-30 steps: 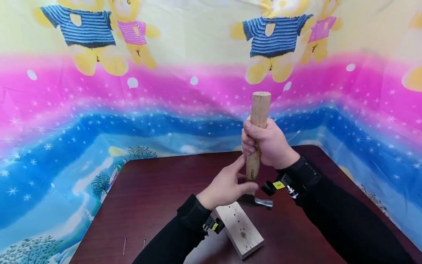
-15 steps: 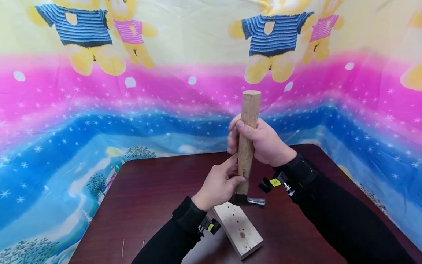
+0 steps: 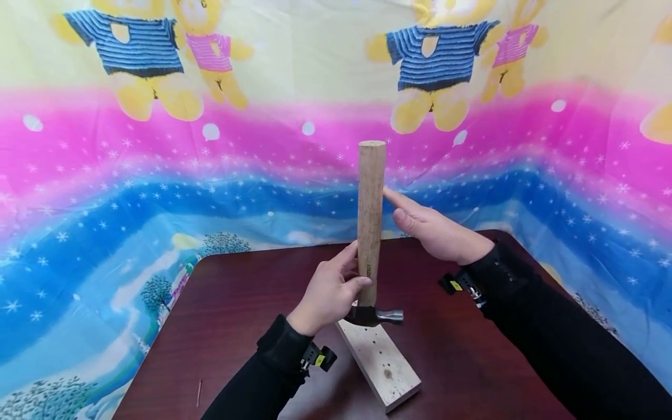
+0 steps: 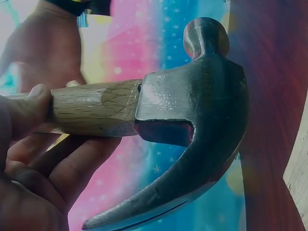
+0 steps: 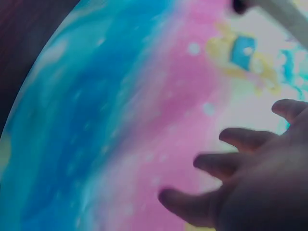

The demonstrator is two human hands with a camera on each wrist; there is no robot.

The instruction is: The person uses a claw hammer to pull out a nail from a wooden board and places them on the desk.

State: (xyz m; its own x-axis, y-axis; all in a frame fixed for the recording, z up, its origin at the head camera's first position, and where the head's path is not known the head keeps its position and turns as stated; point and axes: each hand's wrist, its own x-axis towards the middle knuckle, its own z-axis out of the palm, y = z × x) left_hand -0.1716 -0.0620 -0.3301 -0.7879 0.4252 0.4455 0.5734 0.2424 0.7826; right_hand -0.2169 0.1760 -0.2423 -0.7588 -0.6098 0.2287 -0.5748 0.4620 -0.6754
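Note:
A claw hammer [image 3: 371,204] stands upright in the air, its wooden handle up and its metal head down. My left hand [image 3: 331,291] pinches the lower handle between thumb and fingers, just above the head. In the left wrist view the steel hammer head [image 4: 207,101], with its curved claw and round striking face, fills the middle. To the right of the handle is my right hand [image 3: 441,233], which holds nothing. Its fingers [image 5: 192,204] are straight and spread in the right wrist view. Below the hammer lies a pale wooden board [image 3: 385,367] with several small dark holes.
A thin nail [image 3: 199,393] lies at the front left of the dark red table [image 3: 252,303]. Behind the table hangs a colourful cloth [image 3: 304,163] printed with bears. The hammer head overlaps the board's far end in the head view.
My right hand has let go of the handle and moved off to the right. My left hand has carried the hammer leftward. A second nail has gone behind my left sleeve.

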